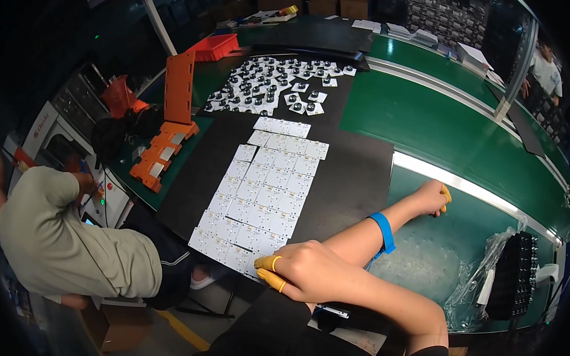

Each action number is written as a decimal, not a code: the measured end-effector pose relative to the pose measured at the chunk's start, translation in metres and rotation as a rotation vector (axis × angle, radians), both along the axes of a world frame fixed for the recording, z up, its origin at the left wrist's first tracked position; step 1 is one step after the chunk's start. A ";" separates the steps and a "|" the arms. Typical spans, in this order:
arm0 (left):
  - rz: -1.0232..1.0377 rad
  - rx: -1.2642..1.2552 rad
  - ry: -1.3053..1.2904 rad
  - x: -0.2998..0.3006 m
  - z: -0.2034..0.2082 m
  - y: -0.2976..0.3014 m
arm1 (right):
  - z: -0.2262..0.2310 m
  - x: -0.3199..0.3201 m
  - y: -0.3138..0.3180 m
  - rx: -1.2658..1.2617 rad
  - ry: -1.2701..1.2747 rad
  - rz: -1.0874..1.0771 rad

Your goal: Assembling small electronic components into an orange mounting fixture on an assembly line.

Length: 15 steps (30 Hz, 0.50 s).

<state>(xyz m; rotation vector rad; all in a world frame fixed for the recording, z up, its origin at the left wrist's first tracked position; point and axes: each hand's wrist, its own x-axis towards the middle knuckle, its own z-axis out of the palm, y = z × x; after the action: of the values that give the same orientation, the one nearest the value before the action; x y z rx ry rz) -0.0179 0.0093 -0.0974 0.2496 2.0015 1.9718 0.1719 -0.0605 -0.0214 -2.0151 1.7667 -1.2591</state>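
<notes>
My arms are crossed, the right forearm over the left. My right hand [302, 269], with yellow finger cots on its thumb and fingertip, is at the near corner of the white circuit boards [260, 195], pinching the edge of the nearest one. These flat boards lie edge to edge in a slanted block on a black mat [342, 175]. Out to the right, my left hand [432, 198] is curled closed above the green bench, wearing yellow finger cots; whatever it may hold is hidden. A blue band [383, 232] circles my left wrist.
Small white boards with black round parts [255, 84] crowd the mat's far end. Orange slotted racks [163, 151] and a red bin [216, 47] stand at left and far left. A co-worker [77, 231] bends at a machine. Clear plastic and black trays [515, 276] lie right.
</notes>
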 end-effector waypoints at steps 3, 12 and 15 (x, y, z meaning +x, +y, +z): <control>-0.003 -0.021 0.018 -0.001 -0.001 -0.002 | 0.000 -0.001 -0.002 0.006 -0.002 0.004; 0.005 -0.026 0.020 0.000 -0.001 -0.002 | 0.000 -0.001 -0.002 -0.006 0.006 0.003; 0.004 -0.029 0.030 -0.001 -0.002 -0.001 | 0.002 -0.001 -0.001 0.013 0.002 -0.008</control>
<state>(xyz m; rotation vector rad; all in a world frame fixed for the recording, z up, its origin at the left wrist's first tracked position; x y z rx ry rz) -0.0192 0.0087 -0.0995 0.2700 2.0488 1.9517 0.1714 -0.0618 -0.0190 -2.0053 1.7812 -1.2446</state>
